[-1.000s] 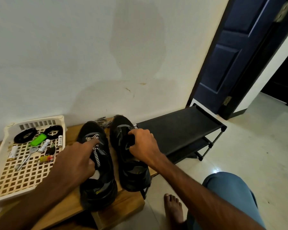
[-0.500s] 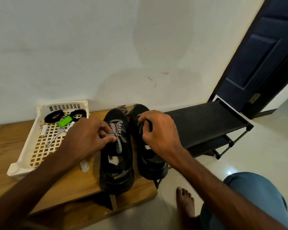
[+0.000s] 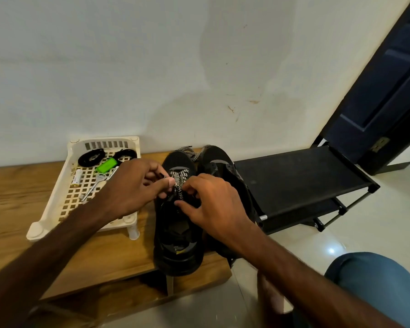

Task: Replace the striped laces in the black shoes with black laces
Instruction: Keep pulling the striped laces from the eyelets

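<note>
Brought R hand point(image 3: 213, 204) across since half a sec ago, off the rack-side black shoe point(image 3: 223, 166) and onto the tray-side black shoe point(image 3: 178, 235). Pinching striped lace point(image 3: 180, 177) w/ L hand point(image 3: 133, 185), thumb and forefinger closed on it near the top eyelets. Curling R fingers onto same lace just below, thumb laid along the tongue edge — can't tell whether gripping or only touching. Both shoes side by side, toes to wall, on wooden bench point(image 3: 14, 197). More striped lace ends point(image 3: 187, 149) lying loose behind the toes. Black laces point(image 3: 91, 157) coiled at back of white tray point(image 3: 55, 202), w/ green plastic item point(image 3: 107, 165), battery point(image 3: 77, 177) and metal key point(image 3: 92, 188) — black shoe rack point(image 3: 294, 181) to right of bench.
</note>
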A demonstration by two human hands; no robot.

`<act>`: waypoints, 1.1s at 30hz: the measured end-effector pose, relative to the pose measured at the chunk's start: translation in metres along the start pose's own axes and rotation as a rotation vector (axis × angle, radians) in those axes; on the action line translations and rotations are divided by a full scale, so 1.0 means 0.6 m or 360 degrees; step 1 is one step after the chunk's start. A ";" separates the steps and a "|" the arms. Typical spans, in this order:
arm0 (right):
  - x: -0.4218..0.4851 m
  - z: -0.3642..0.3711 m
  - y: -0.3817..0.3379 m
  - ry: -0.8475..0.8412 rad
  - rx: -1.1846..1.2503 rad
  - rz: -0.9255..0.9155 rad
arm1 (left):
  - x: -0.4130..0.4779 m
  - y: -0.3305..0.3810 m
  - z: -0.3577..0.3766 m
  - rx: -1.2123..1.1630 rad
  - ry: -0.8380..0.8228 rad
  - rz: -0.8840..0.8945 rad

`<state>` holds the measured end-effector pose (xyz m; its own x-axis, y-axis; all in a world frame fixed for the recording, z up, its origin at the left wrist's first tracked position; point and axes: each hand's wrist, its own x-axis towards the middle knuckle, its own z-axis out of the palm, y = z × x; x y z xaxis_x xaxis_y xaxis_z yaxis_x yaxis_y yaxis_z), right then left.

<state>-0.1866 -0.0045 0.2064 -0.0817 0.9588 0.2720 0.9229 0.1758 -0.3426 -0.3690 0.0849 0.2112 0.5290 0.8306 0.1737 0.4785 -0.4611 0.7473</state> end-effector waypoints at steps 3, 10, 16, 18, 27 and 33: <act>0.004 0.001 -0.004 0.0020 0.0052 0.0052 | 0.001 0.005 0.002 -0.0020 0.0161 0.0074; 0.009 -0.001 -0.015 0.0061 0.0003 0.0107 | 0.022 -0.009 -0.052 -0.1273 0.0774 -0.0372; 0.007 0.000 -0.021 0.0070 0.0008 0.0139 | 0.022 -0.021 -0.028 -0.1038 0.0536 -0.0329; 0.005 -0.005 -0.019 0.0114 0.0091 0.0194 | 0.018 -0.029 -0.011 -0.0350 0.0365 -0.0285; 0.031 -0.024 0.003 -0.0054 0.0572 0.0428 | 0.014 -0.035 0.013 0.0207 0.0131 -0.0082; 0.039 -0.040 0.012 -0.0061 0.0595 0.0305 | 0.004 -0.022 0.036 0.0128 -0.0273 0.0035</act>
<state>-0.1726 0.0137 0.2320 0.0577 0.9884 0.1403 0.7231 0.0555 -0.6885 -0.3591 0.0860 0.1879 0.6483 0.7579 0.0728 0.5162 -0.5078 0.6896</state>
